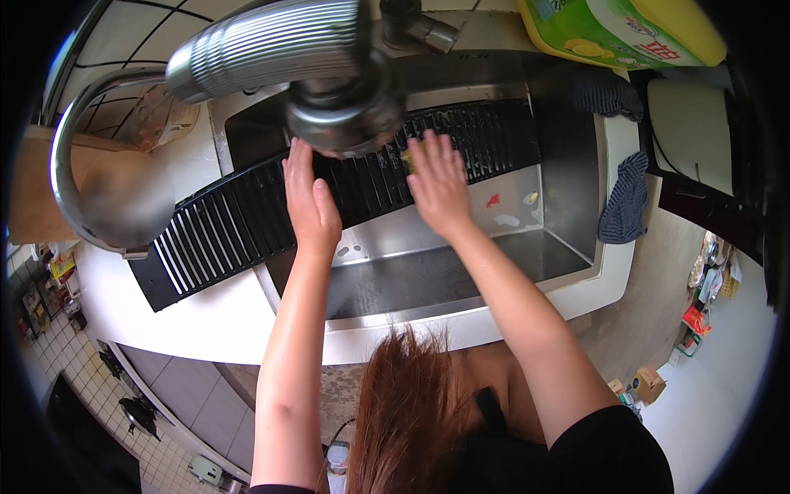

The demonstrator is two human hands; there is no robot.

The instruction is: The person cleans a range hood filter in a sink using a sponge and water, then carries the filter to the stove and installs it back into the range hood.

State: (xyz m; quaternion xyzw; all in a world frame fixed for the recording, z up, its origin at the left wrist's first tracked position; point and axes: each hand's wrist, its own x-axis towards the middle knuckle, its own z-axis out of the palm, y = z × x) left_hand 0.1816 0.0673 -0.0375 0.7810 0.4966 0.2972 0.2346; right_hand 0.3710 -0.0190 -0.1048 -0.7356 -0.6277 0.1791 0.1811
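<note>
A long black slatted panel (247,216) lies aslant across the stainless steel sink (401,241), its left end resting on the white countertop and its right end inside the basin. Near its middle, my left hand (308,204) rests edge-on against the panel, fingers straight and close together. Flat over the slats to the right, my right hand (437,179) presses on a yellow-green scrubbing pad (407,159), which is mostly hidden under the fingers. Wet streaks and some foam show on the panel's right part.
A chrome faucet (345,117) hangs above the panel, close to both hands. Dark striped cloths (624,200) drape over the sink's right rim. A large yellow-green detergent jug (623,31) stands behind at the right. Small red and white scraps lie in the basin.
</note>
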